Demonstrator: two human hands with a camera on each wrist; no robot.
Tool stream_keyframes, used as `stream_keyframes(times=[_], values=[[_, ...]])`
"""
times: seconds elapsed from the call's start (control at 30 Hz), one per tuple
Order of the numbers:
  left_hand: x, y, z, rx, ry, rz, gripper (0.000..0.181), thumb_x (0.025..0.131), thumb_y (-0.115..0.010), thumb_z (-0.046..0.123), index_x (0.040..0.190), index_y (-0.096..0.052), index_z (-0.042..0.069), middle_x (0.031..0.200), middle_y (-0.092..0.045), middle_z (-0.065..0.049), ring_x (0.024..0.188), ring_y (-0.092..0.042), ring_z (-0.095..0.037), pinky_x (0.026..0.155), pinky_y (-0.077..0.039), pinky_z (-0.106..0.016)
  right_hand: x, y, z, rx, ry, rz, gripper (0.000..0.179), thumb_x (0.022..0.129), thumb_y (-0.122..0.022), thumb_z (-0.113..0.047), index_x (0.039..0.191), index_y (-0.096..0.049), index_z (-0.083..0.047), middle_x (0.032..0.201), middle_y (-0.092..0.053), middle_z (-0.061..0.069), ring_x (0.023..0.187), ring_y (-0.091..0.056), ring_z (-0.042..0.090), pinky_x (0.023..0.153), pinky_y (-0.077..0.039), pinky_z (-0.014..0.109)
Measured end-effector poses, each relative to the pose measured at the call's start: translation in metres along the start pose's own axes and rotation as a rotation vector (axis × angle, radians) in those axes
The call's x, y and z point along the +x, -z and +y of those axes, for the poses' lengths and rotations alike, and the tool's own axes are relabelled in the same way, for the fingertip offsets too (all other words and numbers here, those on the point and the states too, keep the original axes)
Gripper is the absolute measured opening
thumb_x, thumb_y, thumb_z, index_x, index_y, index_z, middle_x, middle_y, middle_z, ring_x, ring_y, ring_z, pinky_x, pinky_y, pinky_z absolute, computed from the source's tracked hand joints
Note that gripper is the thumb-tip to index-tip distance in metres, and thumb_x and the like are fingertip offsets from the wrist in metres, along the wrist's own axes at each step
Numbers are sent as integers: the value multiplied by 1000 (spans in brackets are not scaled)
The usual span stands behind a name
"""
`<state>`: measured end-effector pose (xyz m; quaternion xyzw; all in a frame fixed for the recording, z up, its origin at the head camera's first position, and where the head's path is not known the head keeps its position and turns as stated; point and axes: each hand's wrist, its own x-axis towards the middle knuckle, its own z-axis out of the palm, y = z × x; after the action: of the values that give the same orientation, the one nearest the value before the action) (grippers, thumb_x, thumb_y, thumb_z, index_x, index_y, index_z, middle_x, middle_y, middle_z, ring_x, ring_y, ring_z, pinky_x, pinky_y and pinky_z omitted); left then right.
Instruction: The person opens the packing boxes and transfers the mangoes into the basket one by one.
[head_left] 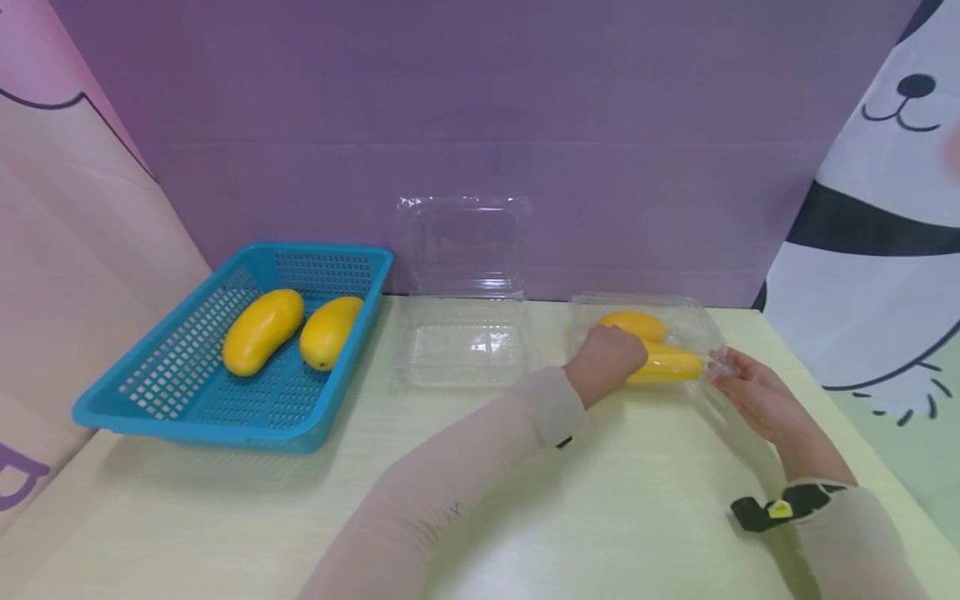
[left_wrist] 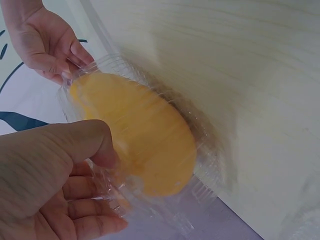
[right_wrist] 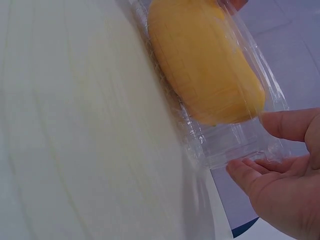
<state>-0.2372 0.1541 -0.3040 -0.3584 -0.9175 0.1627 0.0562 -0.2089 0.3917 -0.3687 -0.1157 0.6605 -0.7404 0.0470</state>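
Observation:
A clear plastic clamshell box (head_left: 693, 321) with yellow mangoes inside lies at the right of the table. In the head view, one mango (head_left: 637, 323) shows behind another mango (head_left: 675, 365). My left hand (head_left: 609, 360) grips the box's left side, thumb against the plastic and fingers curled below in the left wrist view. At the opposite end my right hand (head_left: 753, 390) pinches the box's edge between thumb and fingers. Clear plastic covers the large mango (right_wrist: 202, 60) in the right wrist view.
Left of the hands stands a second clear clamshell box (head_left: 468, 354), lid raised against the purple backdrop (head_left: 480, 100). A blue basket (head_left: 247, 433) at the far left holds two mangoes (head_left: 264, 332). The pale table (head_left: 600, 525) meets the backdrop behind the boxes.

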Motion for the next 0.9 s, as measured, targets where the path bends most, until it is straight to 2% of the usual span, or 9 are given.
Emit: stream_keyframes(times=[0.13, 0.2, 0.23, 0.33, 0.43, 0.53, 0.67, 0.8, 0.9], values=[[-1, -1, 3, -19, 26, 23, 19, 94, -54, 13, 91, -66, 27, 83, -59, 13, 72, -46, -7, 70, -45, -23, -1, 1, 1, 39, 17, -14, 33, 93, -42, 11, 118, -37, -10, 104, -59, -7, 94, -57, 1, 83, -47, 12], [-1, -1, 5, -32, 38, 38, 21, 95, -54, 11, 93, -67, 27, 88, -62, 13, 77, -49, -8, 76, -47, -26, -1, 1, 1, 47, 19, -11, 34, 93, -42, 12, 120, -36, -9, 105, -59, -8, 95, -57, 1, 83, -47, 12], [-1, -1, 6, -38, 42, 42, 22, 95, -53, 10, 93, -68, 27, 90, -63, 13, 79, -51, -9, 79, -47, -29, -1, 1, 1, 46, 14, -8, 38, 93, -42, 12, 126, -34, -4, 105, -59, -8, 94, -57, 1, 83, -47, 12], [-1, -2, 7, -50, 52, 55, 24, 94, -52, 9, 94, -69, 27, 95, -65, 12, 85, -54, -10, 85, -48, -34, 0, 1, 1, 23, -2, -1, 59, 93, -41, 12, 143, -9, 10, 105, -59, -12, 95, -57, -1, 83, -46, 11], [-1, -3, 7, -43, 49, 66, 25, 94, -51, 8, 95, -69, 26, 97, -65, 11, 86, -54, -11, 84, -47, -35, 1, 1, -1, 0, -22, 5, 72, 93, -40, 12, 136, 18, 19, 105, -58, -16, 95, -56, -3, 82, -46, 10], [0, -4, 8, -24, 42, 59, 27, 95, -50, 7, 100, -69, 25, 101, -65, 9, 89, -55, -12, 85, -47, -36, 2, 0, -2, -6, -31, 10, 73, 93, -40, 11, 135, 19, 19, 104, -57, -18, 95, -55, -4, 81, -46, 9], [1, -4, 9, -4, 38, 8, 30, 96, -48, 8, 107, -69, 26, 113, -64, 8, 104, -56, -17, 93, -45, -41, 2, -1, -2, -17, -35, 12, 73, 94, -40, 10, 135, 20, 19, 105, -56, -20, 95, -55, -5, 81, -46, 8], [0, -2, 10, 38, 29, -44, 32, 97, -47, 9, 113, -67, 28, 124, -61, 5, 120, -52, -23, 98, -43, -43, 1, -2, -2, -30, -35, 8, 74, 94, -42, 8, 135, 19, 18, 106, -55, -20, 95, -55, -6, 82, -45, 8], [-1, -1, 10, 87, 17, -45, 34, 97, -47, 8, 116, -66, 29, 128, -59, 3, 126, -48, -23, 98, -43, -43, 2, -2, -1, -39, -34, 5, 76, 94, -44, 7, 136, 18, 18, 108, -55, -19, 96, -54, -6, 83, -45, 9]])
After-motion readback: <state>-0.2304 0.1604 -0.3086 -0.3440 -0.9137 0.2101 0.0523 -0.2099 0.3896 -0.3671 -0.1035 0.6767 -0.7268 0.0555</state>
